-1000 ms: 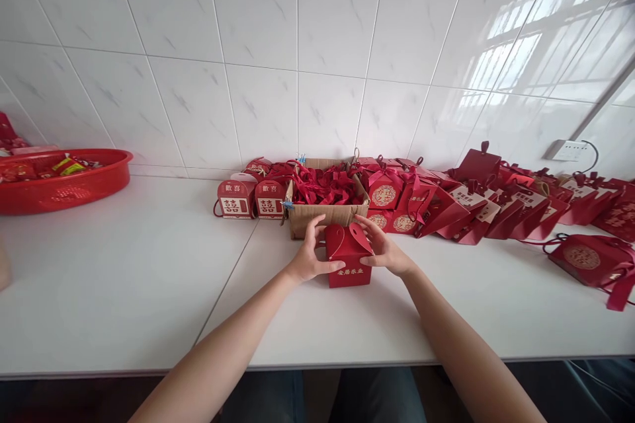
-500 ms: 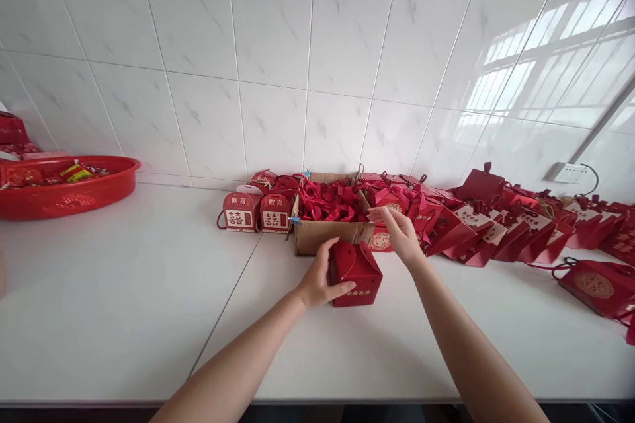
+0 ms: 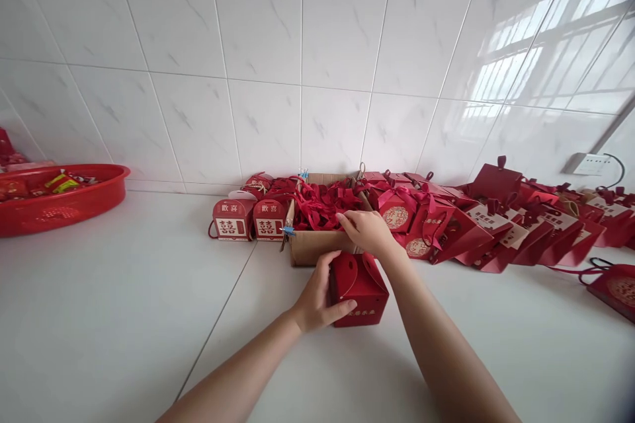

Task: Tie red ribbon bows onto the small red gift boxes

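Note:
On the white table, my left hand [image 3: 318,297] is closed round the left side of a red gift box [image 3: 364,291] with gold lettering, thumb across its front. The box stands upright, its curved top flaps folded inward, with small slots in them. My right hand [image 3: 371,232] is above and behind it, over the front edge of an open cardboard box [image 3: 317,248]. Its fingers are loosely bent and apart, close to the tangled red ribbons [image 3: 322,205] in that box; no ribbon shows in its grip.
Small red boxes with white labels [image 3: 233,219] stand left of the cardboard box. Many finished-looking red gift boxes [image 3: 476,231] crowd the right along the tiled wall. A red plastic basket [image 3: 89,201] with wrapped sweets sits far left; a power strip [image 3: 590,164] is far right.
My right hand has moved left, from beside the cardboard box to over its front edge and the ribbons. My left hand still holds the gift box. The view has shifted slightly.

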